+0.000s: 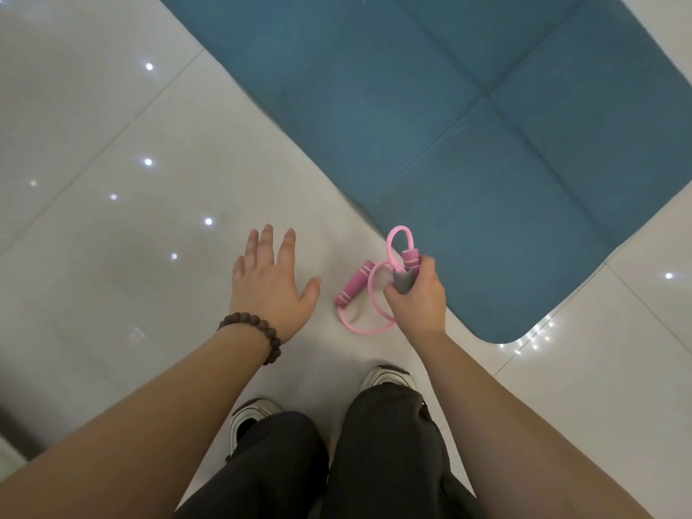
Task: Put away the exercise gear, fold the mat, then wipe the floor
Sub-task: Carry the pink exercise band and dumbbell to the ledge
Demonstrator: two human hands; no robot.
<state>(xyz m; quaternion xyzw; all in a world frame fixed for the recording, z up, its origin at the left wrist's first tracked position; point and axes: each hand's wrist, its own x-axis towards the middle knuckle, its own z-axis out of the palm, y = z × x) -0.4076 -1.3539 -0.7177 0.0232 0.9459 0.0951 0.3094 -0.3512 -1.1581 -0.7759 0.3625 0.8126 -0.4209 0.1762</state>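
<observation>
A pink resistance band (369,294) with foam handles hangs in the air above the floor. My right hand (417,297) grips it at its grey middle sleeve and one pink handle. The other pink handle dangles to the left, and pink tube loops stick out above and below my fist. My left hand (271,284) hovers to the left of the band with fingers spread and holds nothing; a dark bead bracelet sits on its wrist. The blue exercise mat (468,125) lies flat and unfolded on the floor, ahead and to the right, with fold creases showing.
Glossy white floor tiles (112,219) spread to the left and around the mat, reflecting ceiling lights. My two shoes (389,378) and dark trouser legs stand just below the hands, close to the mat's rounded near corner.
</observation>
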